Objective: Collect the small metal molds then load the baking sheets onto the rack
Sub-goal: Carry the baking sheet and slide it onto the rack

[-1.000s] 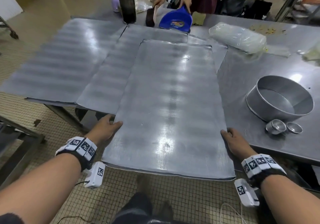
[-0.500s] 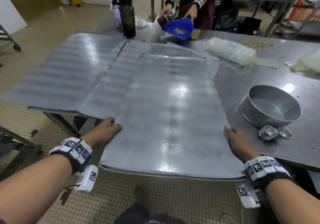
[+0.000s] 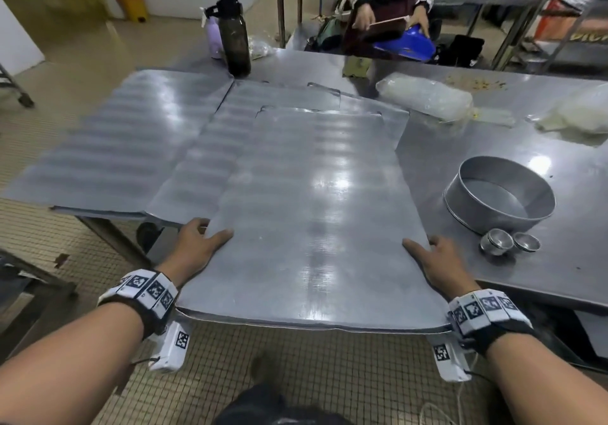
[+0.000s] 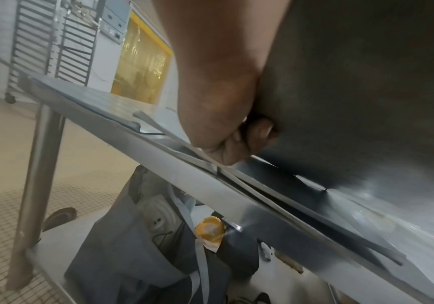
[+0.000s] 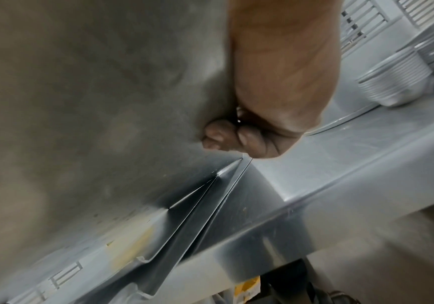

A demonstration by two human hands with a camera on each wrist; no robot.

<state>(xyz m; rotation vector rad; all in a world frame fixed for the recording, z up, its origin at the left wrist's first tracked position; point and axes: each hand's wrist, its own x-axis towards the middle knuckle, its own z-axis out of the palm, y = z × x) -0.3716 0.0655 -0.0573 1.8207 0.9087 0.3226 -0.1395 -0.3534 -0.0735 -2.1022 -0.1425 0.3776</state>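
A flat metal baking sheet lies on top of other overlapping sheets on the steel table, its near end sticking out over the floor. My left hand grips its left edge, thumb on top, fingers curled under it. My right hand grips the right edge the same way, fingers curled beneath. Two small metal molds sit on the table right of the sheet, beside a round cake pan. A tall tray rack stands far off in the left wrist view.
Two bottles stand at the table's far edge, and plastic bags lie at the back right. Across the table a person holds a blue dustpan. A table leg and stacked plates sit below and beside.
The top sheet has slid toward me, further off the table's near edge, with both hands keeping their grip. The person opposite lifted the dustpan off the table.
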